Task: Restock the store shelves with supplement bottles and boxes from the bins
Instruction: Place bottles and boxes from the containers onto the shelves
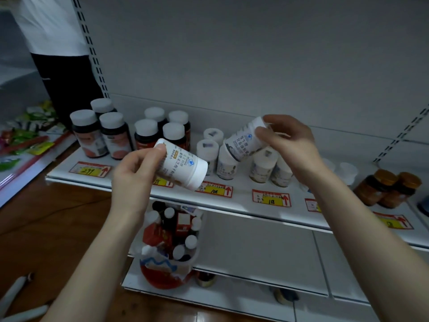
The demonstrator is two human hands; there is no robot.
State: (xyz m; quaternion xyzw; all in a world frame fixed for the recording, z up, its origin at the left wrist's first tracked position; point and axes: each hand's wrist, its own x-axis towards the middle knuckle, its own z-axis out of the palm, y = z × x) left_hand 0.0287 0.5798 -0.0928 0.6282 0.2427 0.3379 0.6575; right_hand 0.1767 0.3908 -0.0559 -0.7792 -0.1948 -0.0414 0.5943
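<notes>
Fingertips (160,147) of the left hand (133,175) are curled round one end of the left bottle (183,163). The right hand (292,142) grips the right bottle (243,141) up by what looks like its cap, so both hands are full. Both bottles are white tubs held in the air just in front of the shelf (65,175), by the white bottle group (209,147) behind the 108 tag (214,190).

Neither one is upright. The left bottle's long axis runs upper-left to lower-right, with the cap end (I think) pointing down toward the shelf lip. The right bottle leans the other way, cap up-right and base dipping at the standing ones. Can't tell if it's actually touching them.

For this step I'd check each label against its row, then swing the bottle cap-up and set it in a gap with the label facing out. One at a time though, since a tilted base could topple the neighbours.

Further out there are dark bottles (92,135) on the left and amber jars (385,189) on the right. The bin (160,281) down below has plenty in it.
</notes>
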